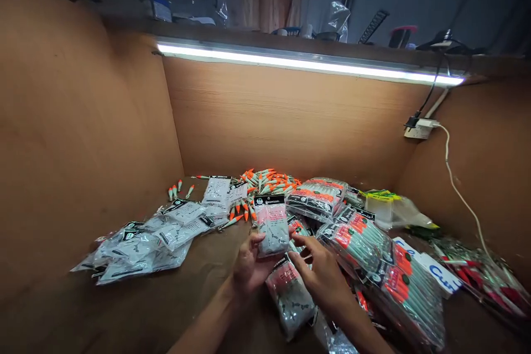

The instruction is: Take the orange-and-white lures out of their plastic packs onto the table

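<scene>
A clear bag [272, 227] with a black header card and a printed white face stands tilted in my left hand [250, 263], whose thumb presses its left edge. Close by the lower right edge of this bag is my right hand [317, 268], thumb and index finger apart; a thin pale line shows between them, too small to name. Just below lies a similar packed bundle [291, 296], partly behind my right hand. To the right, bundles of orange-tipped, pale green floats [363, 235] in clear packs lie heaped.
Flat bags [141, 249] are piled at the left. Loose orange-tipped floats [269, 180] lie at the back. On the right are a yellow-edged plastic bag [381, 207], a card with blue writing [442, 274] and red-and-green packs [485, 276]. A white cable [450, 160] hangs down the right wall.
</scene>
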`<state>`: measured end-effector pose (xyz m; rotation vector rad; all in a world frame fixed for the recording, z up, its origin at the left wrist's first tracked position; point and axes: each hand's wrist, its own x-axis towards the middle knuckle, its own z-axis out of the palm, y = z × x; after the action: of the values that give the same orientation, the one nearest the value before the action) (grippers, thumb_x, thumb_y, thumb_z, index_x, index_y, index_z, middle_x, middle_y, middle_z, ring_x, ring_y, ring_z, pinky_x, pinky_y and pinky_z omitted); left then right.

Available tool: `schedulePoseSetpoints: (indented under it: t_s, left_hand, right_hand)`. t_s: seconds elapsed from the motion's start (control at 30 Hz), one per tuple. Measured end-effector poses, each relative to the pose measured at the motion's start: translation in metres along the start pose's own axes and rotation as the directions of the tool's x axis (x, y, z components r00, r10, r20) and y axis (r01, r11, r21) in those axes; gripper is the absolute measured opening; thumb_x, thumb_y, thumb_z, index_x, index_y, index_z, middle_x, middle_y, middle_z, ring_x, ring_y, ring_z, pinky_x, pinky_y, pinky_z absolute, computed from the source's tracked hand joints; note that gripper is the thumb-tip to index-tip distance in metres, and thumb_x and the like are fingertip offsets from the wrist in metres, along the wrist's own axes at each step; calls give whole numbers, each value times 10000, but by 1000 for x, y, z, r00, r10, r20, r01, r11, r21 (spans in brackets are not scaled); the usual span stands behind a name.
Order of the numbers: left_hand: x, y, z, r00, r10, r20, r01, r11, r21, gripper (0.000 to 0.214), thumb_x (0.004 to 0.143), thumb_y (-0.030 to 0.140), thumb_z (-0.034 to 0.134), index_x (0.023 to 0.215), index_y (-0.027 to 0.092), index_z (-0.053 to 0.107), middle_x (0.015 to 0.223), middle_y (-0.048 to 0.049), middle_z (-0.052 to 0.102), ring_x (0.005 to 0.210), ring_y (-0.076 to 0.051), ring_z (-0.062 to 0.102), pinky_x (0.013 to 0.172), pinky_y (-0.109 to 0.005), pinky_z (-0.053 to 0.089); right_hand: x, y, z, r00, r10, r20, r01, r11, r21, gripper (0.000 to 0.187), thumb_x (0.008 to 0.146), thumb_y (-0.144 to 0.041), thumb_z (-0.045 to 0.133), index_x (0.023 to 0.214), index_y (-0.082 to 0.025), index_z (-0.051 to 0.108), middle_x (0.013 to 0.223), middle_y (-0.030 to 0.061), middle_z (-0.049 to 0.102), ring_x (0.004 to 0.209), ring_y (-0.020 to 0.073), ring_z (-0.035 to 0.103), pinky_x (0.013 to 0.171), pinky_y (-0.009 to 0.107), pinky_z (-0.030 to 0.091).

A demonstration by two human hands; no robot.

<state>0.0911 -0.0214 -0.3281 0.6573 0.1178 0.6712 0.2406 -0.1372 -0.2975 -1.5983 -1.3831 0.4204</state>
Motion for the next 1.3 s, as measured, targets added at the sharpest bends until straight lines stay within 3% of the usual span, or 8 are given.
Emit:
schedulePoseSetpoints:
  t_s: [0.2, 0.43, 0.6, 0.73, 0.8, 0.93, 1.1, 1.3]
  left_hand:
    - [0, -13, 3, 995, 98, -25, -94, 988, 119, 418, 936, 342, 564, 1258, 106, 685, 1257, -147, 717, 1218, -303, 637, 1165, -448, 359]
    - [-3, -19, 1, 985, 155, -75, -131, 958, 256, 427, 910, 434, 600, 1198, 137, 704, 1138, -126, 753, 1062, -293, 698, 1021, -441, 503]
    - [7, -5, -3, 936, 300, -183, -198, 880, 431, 353, 815, 402, 769, 1022, 119, 735, 925, -99, 778, 775, -236, 728, 770, -355, 584]
    - [12, 0, -4, 904, 364, -225, -230, 856, 463, 379, 799, 422, 792, 1015, 115, 738, 902, -89, 777, 775, -220, 729, 745, -320, 589]
    - [13, 1, -6, 888, 326, -325, -179, 895, 409, 364, 778, 398, 813, 998, 121, 727, 849, -73, 772, 718, -204, 720, 700, -303, 586]
    - [11, 9, -11, 884, -38, -466, 102, 988, 113, 290, 817, 353, 763, 894, 82, 694, 739, -103, 746, 596, -192, 687, 614, -295, 571]
    - [9, 18, -13, 862, -3, -506, 79, 989, 127, 240, 824, 302, 757, 918, 93, 685, 711, -72, 739, 554, -171, 671, 571, -269, 547]
    - [12, 42, -31, 887, -136, -442, 129, 991, -47, 265, 862, 359, 714, 882, 97, 675, 718, -84, 743, 533, -159, 668, 534, -249, 535]
  right_hand:
    - [10, 1, 16, 995, 35, -95, -35, 999, 2, 206, 920, -389, 609, 909, -210, 709, 948, 64, 743, 853, 235, 684, 782, 339, 516]
    - [12, 14, 16, 995, 100, -3, -97, 978, 182, 287, 883, -474, 666, 917, -192, 700, 901, 56, 745, 843, 244, 689, 773, 342, 520]
    - [12, 19, 20, 994, 90, -56, -86, 994, 73, 241, 878, -438, 689, 827, -203, 685, 823, 39, 725, 773, 233, 667, 730, 337, 494]
    - [7, 21, 26, 986, -80, -149, 63, 992, -112, 234, 918, -385, 659, 759, -218, 620, 773, 30, 675, 714, 211, 618, 679, 327, 463]
    - [2, 19, 27, 950, -271, -157, 241, 952, -187, 193, 963, -307, 596, 790, -226, 623, 812, 37, 671, 758, 207, 613, 705, 332, 467]
    - [-2, 11, 29, 793, -609, -24, 587, 774, -239, 200, 973, -147, 522, 944, -268, 679, 955, 39, 710, 876, 202, 623, 783, 349, 501]
    - [11, -1, 32, 818, -574, 41, 565, 787, -249, 411, 878, -254, 717, 1277, -271, 618, 1357, 106, 610, 1206, 291, 564, 976, 476, 526]
    - [11, -24, 5, 646, -663, 378, 753, 634, -175, 261, 891, -82, 616, 895, -304, 753, 1298, 19, 657, 1176, 239, 582, 953, 417, 549]
